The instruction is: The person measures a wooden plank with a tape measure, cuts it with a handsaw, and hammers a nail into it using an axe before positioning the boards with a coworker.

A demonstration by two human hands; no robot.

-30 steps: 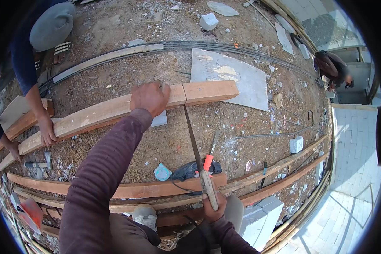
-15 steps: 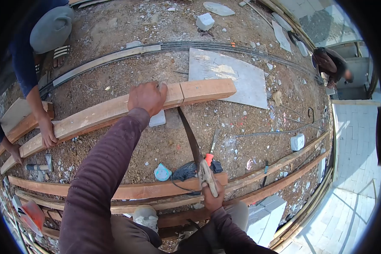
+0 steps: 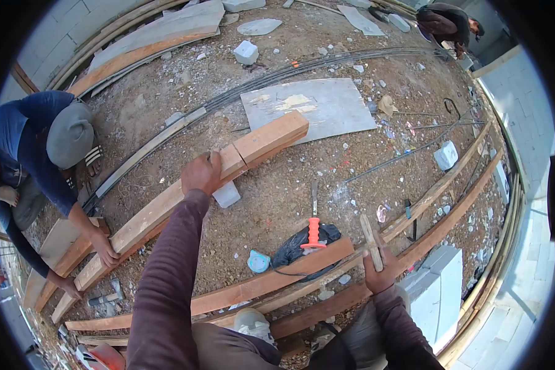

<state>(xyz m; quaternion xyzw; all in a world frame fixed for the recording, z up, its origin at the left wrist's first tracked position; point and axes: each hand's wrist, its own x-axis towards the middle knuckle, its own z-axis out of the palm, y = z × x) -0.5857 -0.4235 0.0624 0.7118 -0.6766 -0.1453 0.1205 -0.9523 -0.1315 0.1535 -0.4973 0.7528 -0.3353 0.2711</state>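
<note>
My left hand (image 3: 201,174) is closed over the top of a long wooden beam (image 3: 166,200), just short of a dark cut line near its far end. In my right hand (image 3: 379,269) is the wooden handle of a handsaw (image 3: 370,237), held upright and away from the beam; its blade cannot be made out now. A chisel with an orange handle (image 3: 314,231) lies on a black bag (image 3: 290,251) between my hands, near a light-blue tape measure (image 3: 258,261). A co-worker's hands (image 3: 105,248) hold the beam's near left end.
A grey-white board (image 3: 308,105) lies beneath the beam's far end. Steel rods (image 3: 259,74) run across the ground behind it. More timbers (image 3: 277,283) lie by my feet, with a hammer (image 3: 108,297) at left and white blocks (image 3: 435,293) at right. Another person (image 3: 444,24) bends at the back right.
My right hand has moved right with the saw, taking it away from the beam's cut line. The view has swung, showing more of the co-worker at left. My left hand stays on the beam.
</note>
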